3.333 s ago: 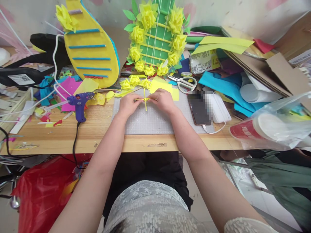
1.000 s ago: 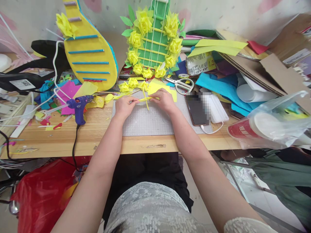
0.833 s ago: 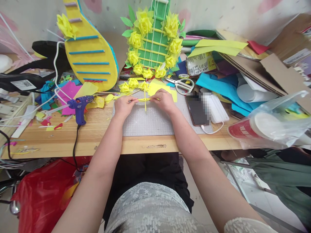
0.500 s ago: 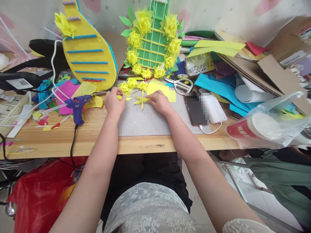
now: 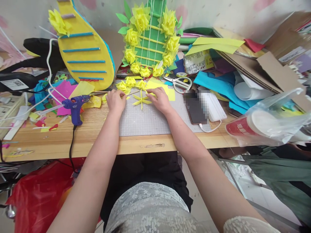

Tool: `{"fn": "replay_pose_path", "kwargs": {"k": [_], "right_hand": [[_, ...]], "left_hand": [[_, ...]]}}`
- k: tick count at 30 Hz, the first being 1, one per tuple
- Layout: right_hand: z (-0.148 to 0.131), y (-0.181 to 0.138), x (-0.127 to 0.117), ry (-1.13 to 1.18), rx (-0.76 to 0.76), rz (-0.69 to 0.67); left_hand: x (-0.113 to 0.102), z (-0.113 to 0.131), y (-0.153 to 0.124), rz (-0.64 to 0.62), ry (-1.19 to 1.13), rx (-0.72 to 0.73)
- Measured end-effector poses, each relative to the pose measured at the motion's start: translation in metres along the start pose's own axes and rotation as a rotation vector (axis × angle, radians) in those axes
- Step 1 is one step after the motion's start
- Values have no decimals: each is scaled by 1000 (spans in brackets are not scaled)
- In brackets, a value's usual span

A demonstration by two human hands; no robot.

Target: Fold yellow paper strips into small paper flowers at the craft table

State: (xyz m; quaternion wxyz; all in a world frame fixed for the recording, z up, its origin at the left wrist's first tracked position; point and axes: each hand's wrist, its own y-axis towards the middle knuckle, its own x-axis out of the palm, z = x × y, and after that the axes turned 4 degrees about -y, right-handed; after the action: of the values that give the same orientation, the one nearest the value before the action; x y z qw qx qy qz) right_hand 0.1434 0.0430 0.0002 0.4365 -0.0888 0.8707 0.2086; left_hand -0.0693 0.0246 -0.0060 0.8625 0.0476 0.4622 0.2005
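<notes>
Crossed yellow paper strips (image 5: 141, 100) lie like a star on a grey cutting mat (image 5: 145, 121). My right hand (image 5: 159, 99) lies flat with its fingers stretched out and its fingertips on the right side of the star. My left hand (image 5: 115, 99) is at the mat's left edge. Its fingers are curled together by small yellow scraps (image 5: 126, 96), and what they pinch is hidden. Yellow paper flowers (image 5: 130, 83) lie just behind both hands.
A purple glue gun (image 5: 73, 105) stands to the left on the wooden table (image 5: 92, 136). Scissors (image 5: 178, 82), a phone (image 5: 194, 110) and a white power bank (image 5: 214, 106) lie to the right. A green flower-trimmed craft (image 5: 150, 42) and a yellow one (image 5: 85, 55) stand behind.
Both hands let the strip go from over the cross. My left hand moved left to the scraps. My right hand now rests flat on the star, which has more arms.
</notes>
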Motion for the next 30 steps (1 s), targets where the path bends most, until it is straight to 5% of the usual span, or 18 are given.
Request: {"fn": "replay_pose_path", "kwargs": {"k": [9, 16, 20, 25, 30], "right_hand": [[-6, -3, -5, -54, 19, 214], [-21, -5, -8, -160, -217, -2], [-19, -4, -9, -153, -90, -81], [-7, -1, -13, -31, 160, 32], [-9, -2, -13, 14, 180, -41]], "left_hand": [[-18, 11, -15, 173, -108, 13], [-10, 32, -33, -91, -70, 368], [-6, 39, -40, -85, -122, 299], [1, 51, -51, -194, -41, 160], [7, 57, -55, -290, 86, 183]]}}
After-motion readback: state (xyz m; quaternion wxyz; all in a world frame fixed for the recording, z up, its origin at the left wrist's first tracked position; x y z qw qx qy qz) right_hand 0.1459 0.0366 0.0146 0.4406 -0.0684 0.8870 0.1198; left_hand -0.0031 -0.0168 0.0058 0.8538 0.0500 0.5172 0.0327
